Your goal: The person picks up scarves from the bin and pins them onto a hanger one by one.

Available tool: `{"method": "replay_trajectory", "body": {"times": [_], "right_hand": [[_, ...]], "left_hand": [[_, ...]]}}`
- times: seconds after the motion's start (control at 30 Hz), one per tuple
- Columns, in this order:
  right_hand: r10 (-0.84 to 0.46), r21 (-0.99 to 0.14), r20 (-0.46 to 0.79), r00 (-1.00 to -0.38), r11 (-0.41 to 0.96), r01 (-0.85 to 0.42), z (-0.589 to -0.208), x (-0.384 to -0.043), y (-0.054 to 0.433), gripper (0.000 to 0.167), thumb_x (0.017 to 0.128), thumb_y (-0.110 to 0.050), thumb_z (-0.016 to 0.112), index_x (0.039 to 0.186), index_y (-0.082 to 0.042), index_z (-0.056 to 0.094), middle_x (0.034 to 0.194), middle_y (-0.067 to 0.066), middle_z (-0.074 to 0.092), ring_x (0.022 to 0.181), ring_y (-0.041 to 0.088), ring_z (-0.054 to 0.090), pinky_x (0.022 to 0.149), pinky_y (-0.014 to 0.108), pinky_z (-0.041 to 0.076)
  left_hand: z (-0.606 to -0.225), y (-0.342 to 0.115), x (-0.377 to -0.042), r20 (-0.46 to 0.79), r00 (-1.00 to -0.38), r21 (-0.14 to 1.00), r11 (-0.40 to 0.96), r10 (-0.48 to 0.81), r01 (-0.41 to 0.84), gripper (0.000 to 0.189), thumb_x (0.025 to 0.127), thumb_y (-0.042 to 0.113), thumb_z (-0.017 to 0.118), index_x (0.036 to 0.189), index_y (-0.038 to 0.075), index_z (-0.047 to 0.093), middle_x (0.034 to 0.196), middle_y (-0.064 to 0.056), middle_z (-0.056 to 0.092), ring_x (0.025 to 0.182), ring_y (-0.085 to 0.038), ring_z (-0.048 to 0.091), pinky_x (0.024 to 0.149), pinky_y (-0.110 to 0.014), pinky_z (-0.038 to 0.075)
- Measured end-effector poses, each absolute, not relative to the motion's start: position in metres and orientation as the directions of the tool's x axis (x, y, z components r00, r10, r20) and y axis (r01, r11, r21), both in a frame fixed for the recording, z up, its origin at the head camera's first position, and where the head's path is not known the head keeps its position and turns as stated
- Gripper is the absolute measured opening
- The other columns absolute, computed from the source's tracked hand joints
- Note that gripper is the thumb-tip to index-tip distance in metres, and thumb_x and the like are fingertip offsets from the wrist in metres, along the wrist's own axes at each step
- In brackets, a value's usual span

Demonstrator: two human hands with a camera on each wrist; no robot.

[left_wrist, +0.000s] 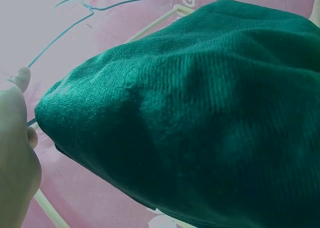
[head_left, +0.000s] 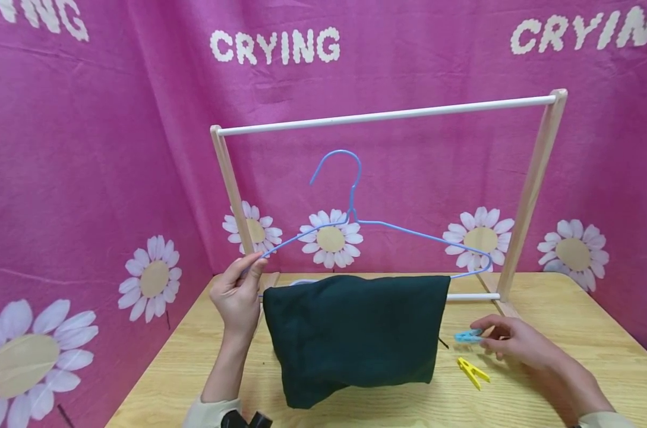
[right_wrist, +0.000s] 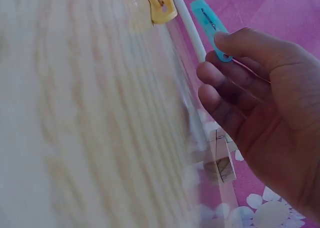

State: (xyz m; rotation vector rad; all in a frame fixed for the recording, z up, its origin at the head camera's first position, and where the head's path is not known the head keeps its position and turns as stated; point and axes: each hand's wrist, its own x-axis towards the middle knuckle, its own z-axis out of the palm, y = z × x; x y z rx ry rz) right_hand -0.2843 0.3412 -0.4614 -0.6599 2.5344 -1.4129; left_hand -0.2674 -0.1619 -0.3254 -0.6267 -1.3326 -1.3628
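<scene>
My left hand pinches the left corner of a blue wire hanger, lifted in front of a small rack with its hook upward and off the rail. Over the hanger's lower bar hangs a folded dark green cloth, which fills most of the left wrist view. Between thumb and fingers, my right hand holds a light blue clothespin to the right of the cloth. A yellow clothespin lies on the table just below that hand; its end also shows in the right wrist view.
Behind the hanger stands a rack with wooden side posts and a white top rail. A white lower bar is partly hidden by the cloth. The wooden table meets a pink curtain printed with daisies.
</scene>
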Motion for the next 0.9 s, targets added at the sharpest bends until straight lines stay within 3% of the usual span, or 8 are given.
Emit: {"method": "replay_trajectory", "body": {"times": [0.23,0.4,0.57,0.9], "right_hand": [[-0.407,-0.767,0.284,-0.868,0.448,-0.46,-0.447,-0.278,0.339,0.033,0.094,-0.008,0.066,0.125,0.003,0.06,0.111,-0.002,0.068,0.088,0.011,0.069,0.07,0.027,0.058],[-0.362,-0.709,0.384,-0.849,0.473,-0.522,-0.429,-0.271,0.331,0.031,0.093,-0.007,0.067,0.124,-0.006,0.063,0.104,-0.002,0.069,0.081,0.01,0.068,0.066,0.028,0.057],[-0.349,-0.664,0.498,-0.794,0.436,-0.608,-0.41,-0.266,0.323,0.036,0.092,0.003,0.064,0.128,-0.001,0.06,0.094,0.003,0.066,0.072,0.01,0.066,0.066,0.024,0.056],[-0.322,-0.635,0.615,-0.72,0.339,-0.694,-0.385,-0.255,0.315,0.049,0.085,0.018,0.064,0.132,0.007,0.056,0.105,-0.009,0.068,0.077,0.007,0.068,0.067,0.019,0.054]], "left_hand": [[-0.325,-0.159,-0.268,0.897,-0.284,0.367,0.211,-0.339,0.906,0.017,0.077,-0.011,0.076,0.095,-0.011,0.074,0.078,0.009,0.071,0.05,-0.006,0.033,0.045,-0.018,0.027],[-0.326,-0.16,-0.268,0.894,-0.29,0.376,0.22,-0.342,0.9,0.018,0.078,-0.009,0.077,0.096,-0.012,0.074,0.076,0.003,0.071,0.05,-0.006,0.033,0.045,-0.018,0.028],[-0.326,-0.16,-0.269,0.895,-0.291,0.376,0.222,-0.337,0.899,0.018,0.078,-0.01,0.076,0.096,-0.012,0.073,0.073,0.0,0.069,0.049,-0.006,0.032,0.045,-0.019,0.027],[-0.327,-0.159,-0.27,0.892,-0.299,0.385,0.224,-0.338,0.895,0.018,0.078,-0.012,0.076,0.096,-0.01,0.074,0.078,0.009,0.071,0.048,-0.007,0.03,0.044,-0.019,0.026]]}}
